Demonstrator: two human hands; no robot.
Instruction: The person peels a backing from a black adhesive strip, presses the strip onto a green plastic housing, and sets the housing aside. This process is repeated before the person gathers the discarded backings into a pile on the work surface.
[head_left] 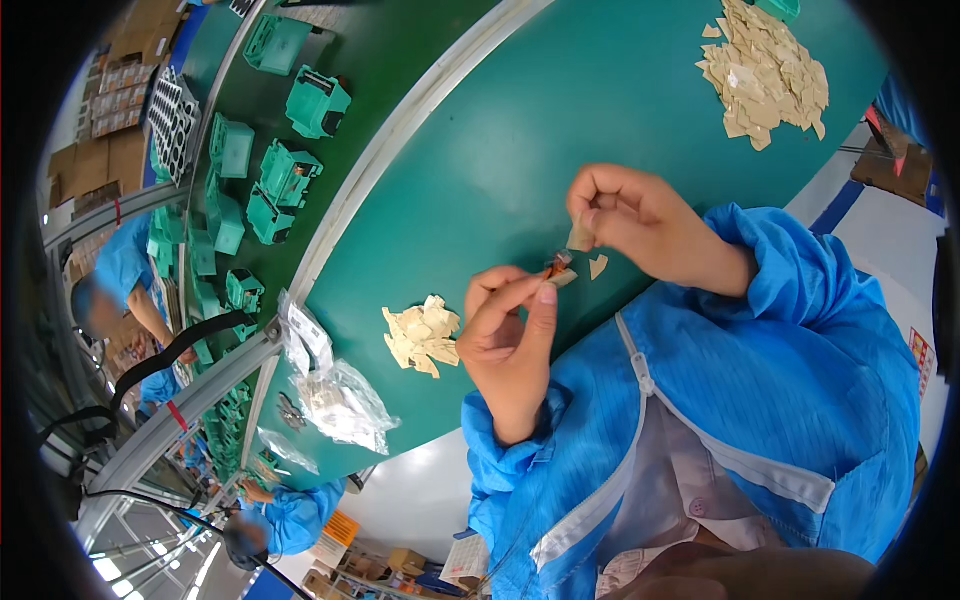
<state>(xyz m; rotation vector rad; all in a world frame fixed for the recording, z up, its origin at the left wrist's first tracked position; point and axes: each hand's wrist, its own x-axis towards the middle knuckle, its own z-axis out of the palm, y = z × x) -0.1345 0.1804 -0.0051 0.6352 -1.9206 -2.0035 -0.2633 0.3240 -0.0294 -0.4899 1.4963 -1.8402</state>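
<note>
My left hand (510, 335) is closed in a pinch on a small part (558, 264) that looks orange-brown and partly clear, with a beige flap at its lower side. Its exact kind is too small to tell. Just above and to the right, my right hand (640, 220) pinches a thin beige piece (580, 236) between thumb and curled fingers. A loose beige triangular scrap (598, 266) lies on the green table below the right hand. Left of my left hand sits a small pile of beige pieces (422, 335).
A larger heap of beige pieces (765, 75) lies at the far right. Clear plastic bags (345, 405) rest at the table's left end. Beyond a pale rail (370, 150), green boxy units (318, 103) stand on a belt. Co-workers in blue (300, 515) are at the left.
</note>
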